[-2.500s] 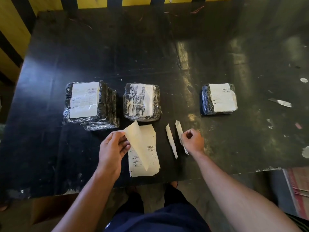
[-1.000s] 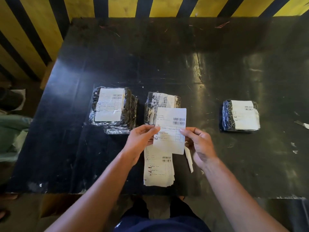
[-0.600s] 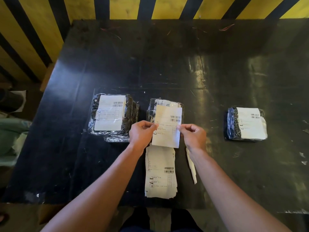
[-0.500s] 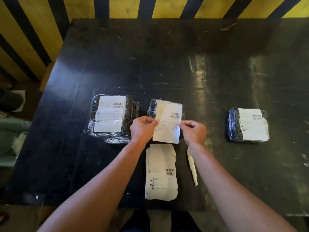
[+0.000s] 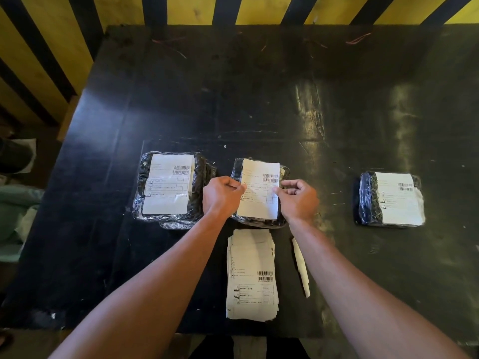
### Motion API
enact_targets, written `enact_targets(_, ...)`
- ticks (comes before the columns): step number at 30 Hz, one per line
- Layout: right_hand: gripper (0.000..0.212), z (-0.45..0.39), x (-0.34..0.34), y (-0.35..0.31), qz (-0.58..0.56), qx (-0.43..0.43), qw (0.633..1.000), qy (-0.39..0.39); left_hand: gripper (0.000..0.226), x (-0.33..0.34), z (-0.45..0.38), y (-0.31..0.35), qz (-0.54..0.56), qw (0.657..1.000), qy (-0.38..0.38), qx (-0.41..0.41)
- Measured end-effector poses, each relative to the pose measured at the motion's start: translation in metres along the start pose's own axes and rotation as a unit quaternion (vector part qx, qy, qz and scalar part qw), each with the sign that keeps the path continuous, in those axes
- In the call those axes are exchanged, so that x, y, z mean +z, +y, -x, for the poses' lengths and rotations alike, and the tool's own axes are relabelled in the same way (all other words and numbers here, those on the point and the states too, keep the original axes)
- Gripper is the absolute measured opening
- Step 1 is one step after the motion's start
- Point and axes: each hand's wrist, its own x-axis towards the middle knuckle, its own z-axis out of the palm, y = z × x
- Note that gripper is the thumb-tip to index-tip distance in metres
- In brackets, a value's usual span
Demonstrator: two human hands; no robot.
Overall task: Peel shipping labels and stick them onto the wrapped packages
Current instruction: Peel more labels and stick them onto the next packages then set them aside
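**Label over middle package**

Left hand (image 5: 221, 196) and right hand (image 5: 299, 199) pinching side edges of label (image 5: 259, 190), fingers clamped on paper, held over middle package (image 5: 259, 221) mid-bench (image 5: 259, 99). Labelled packages left (image 5: 168, 187) and right (image 5: 391, 199). Label stack (image 5: 251, 275) and backing strip (image 5: 302, 268) near front edge.

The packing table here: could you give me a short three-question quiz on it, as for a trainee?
1. True or false: both hands hold one label.
2. Over which wrapped package is it held: A left, B middle, C right?
3. What lies nearest the person, below that package?

Key:
1. True: left hand and right hand pinch its side edges.
2. B, the middle package.
3. The label stack, with a backing strip beside it.
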Motion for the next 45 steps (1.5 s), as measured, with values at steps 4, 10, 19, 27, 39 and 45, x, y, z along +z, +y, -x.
enact_targets(4,0.018,-0.001,0.003,0.003,0.004,-0.002,1.0,0.006,0.016,0.0,-0.003,0.0,-0.003,1.0,-0.004,-0.003)
enact_targets(10,0.018,-0.003,0.008,0.003,0.033,-0.001,0.999,0.023,0.015,0.0,-0.005,0.001,-0.01,1.0,-0.003,-0.003)
enact_targets(19,0.023,-0.008,0.01,0.003,0.137,-0.069,0.987,0.04,0.042,0.006,0.002,0.01,-0.047,0.997,0.055,0.037)
enact_targets(27,0.048,0.002,0.012,0.02,0.335,-0.385,0.849,-0.14,0.042,0.012,0.005,-0.016,-0.255,0.901,0.011,0.351)
enact_targets(39,0.069,-0.042,0.026,-0.011,0.425,-0.23,0.843,-0.234,0.055,0.02,0.008,-0.047,-0.211,0.921,-0.075,0.318)
enact_targets(45,0.066,-0.064,0.015,-0.028,0.437,-0.223,0.835,-0.249,0.056,0.018,0.006,-0.046,-0.241,0.915,-0.086,0.313)
